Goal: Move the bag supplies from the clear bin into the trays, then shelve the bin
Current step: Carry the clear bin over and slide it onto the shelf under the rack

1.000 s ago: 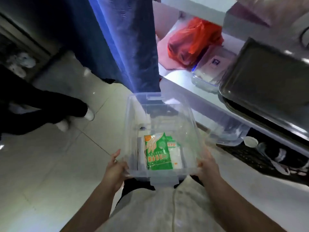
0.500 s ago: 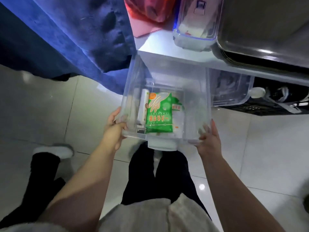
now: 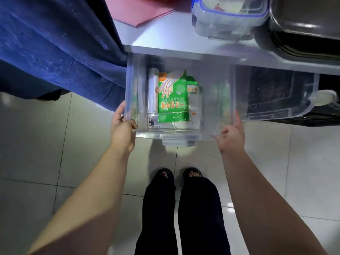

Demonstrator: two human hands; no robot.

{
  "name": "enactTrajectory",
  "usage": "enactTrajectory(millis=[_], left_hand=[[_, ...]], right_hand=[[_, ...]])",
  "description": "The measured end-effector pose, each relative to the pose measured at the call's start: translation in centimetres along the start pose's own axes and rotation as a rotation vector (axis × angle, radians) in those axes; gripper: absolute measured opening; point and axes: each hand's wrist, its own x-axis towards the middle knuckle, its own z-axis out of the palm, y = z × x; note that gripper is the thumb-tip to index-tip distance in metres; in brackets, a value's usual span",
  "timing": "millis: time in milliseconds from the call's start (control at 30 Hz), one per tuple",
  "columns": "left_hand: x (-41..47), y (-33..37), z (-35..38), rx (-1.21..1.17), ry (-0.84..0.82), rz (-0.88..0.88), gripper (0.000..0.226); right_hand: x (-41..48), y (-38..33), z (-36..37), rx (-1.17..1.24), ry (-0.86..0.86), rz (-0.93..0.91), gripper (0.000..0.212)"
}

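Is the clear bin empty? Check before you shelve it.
No, a green glove packet and a white roll lie inside the clear bin.

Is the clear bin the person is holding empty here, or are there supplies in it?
Not empty. Through the clear bin a green packet and a white roll beside it show, lying on its floor.

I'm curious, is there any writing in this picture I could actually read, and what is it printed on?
"一次性手套": large orange characters on the green packet inside the clear bin, upside down from this view.
Small line of print above those characters, same packet: too small to read.
Orange label on the second packet behind it: blurred, unreadable.
Label inside the lidded container on the shelf: cut off, unreadable.
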Motion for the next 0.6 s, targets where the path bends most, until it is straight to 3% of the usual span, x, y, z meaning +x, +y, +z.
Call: enactTrajectory(millis=[133,167,300,367,500,600], left_hand=[[-0.8,-0.7,1.2,-0.019,-0.028,-0.034,0.076],[-1.2,-1.0,1.3,-0.019,-0.036,-0.051,0.076],[-2.1,-1.3,2.5,0.005,-0.100,-0.100,0.074],[-1.8,-0.7,3.3,0.023,-0.120,-0.109,0.077],[-0.5,0.3,3.6,0.037,-0.110,-0.078,0.080],[0.1,0.5,2.8,-0.010,-0.081,-0.065,0.080]], right_hand=[[-0.8,-1.3,-2.5,-0.006,-0.105,-0.079,0.061],[-1.3,-1.5,-3.4,0.026,-0.099,-0.019,0.058],[-1.4,-1.8,-5.9,0.187,-0.100,-0.023,0.059],[-1.6,-1.8,-6.2,0.071,-0.008,-0.094,0.057],[-0.9,-2.0,-4.0,-0.167,-0.061,-0.165,0.062],[-0.2,-2.4,-2.6,-0.123,-0.116,-0.172,0.071]])
